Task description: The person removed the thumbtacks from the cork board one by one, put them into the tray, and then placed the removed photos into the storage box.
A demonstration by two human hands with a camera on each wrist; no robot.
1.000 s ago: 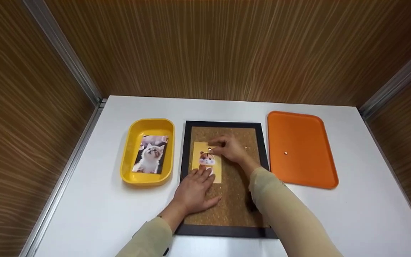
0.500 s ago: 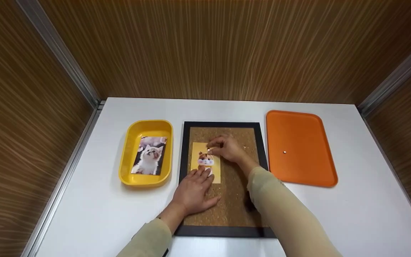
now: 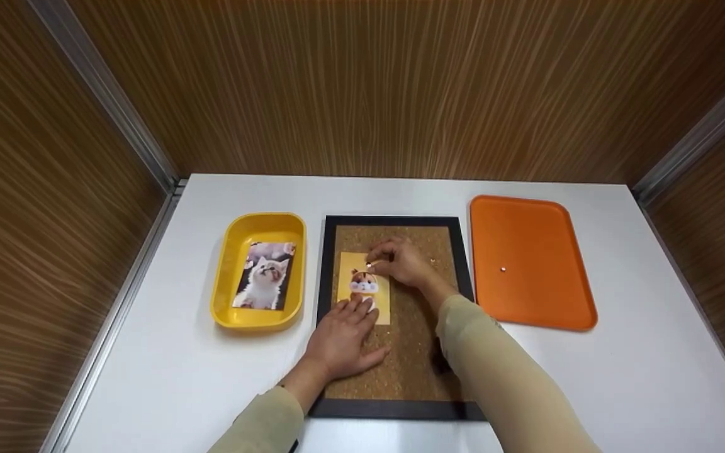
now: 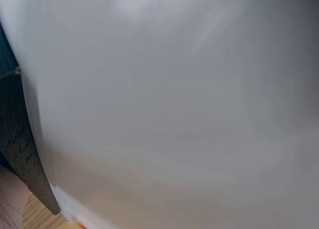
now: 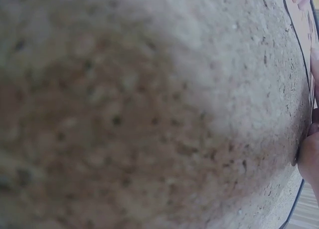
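A yellow card with a cartoon animal (image 3: 381, 302) lies on the left part of a black-framed cork board (image 3: 413, 340). My left hand (image 3: 342, 338) lies with its fingers spread, fingertips over the card's lower half and thumb out on the cork. At the card's top edge, my right hand (image 3: 405, 263) pinches a small whitish pushpin (image 3: 369, 265) between thumb and index finger. The fingers mostly cover the pin. In the right wrist view, cork fills most of the frame and the fingertips (image 5: 310, 156) show at the right edge.
Left of the board stands a yellow tray (image 3: 219, 296) holding a kitten photo (image 3: 267, 277). An orange tray (image 3: 532, 239) sits on the right, bearing a small white pin (image 3: 503, 269). Another small pale spot (image 3: 433, 260) shows on the cork. Wood-grain walls (image 3: 375, 88) enclose the white table (image 3: 148, 352).
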